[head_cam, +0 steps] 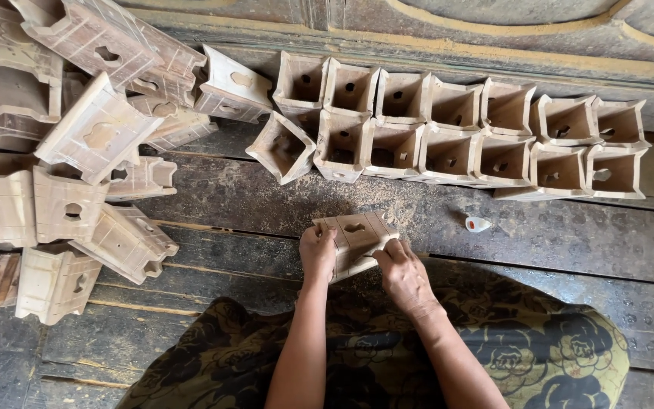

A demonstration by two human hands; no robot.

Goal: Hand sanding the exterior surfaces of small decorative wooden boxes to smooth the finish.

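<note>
Head view, looking down at a dark plank floor (539, 242) dusted with sawdust. Both hands hold one small wooden box (356, 241) low in the middle of the view, just above a floral-patterned cloth (493, 348) that covers the lap. The box is tilted, its slotted face turned up, with a keyhole-shaped cutout showing on top. The left hand (317, 252) grips the box's left end, fingers curled and pressed together over the edge, thumb side hidden. The right hand (403, 274) clamps the right lower corner, fingers bent close together against the wood; fingertips are tucked under and cannot be seen clearly. Beyond the hands, two neat rows of open boxes (456, 129) lie on their sides against the base of a painted wall (493, 38), mouths facing the camera, each with a small hole in its back panel. To the left, a loose heap of boxes (85, 151) lies jumbled, several upside down, some overlapping. A small white bottle with a red tip (478, 224) lies on the floor, to the right of the held box and apart from it.
</note>
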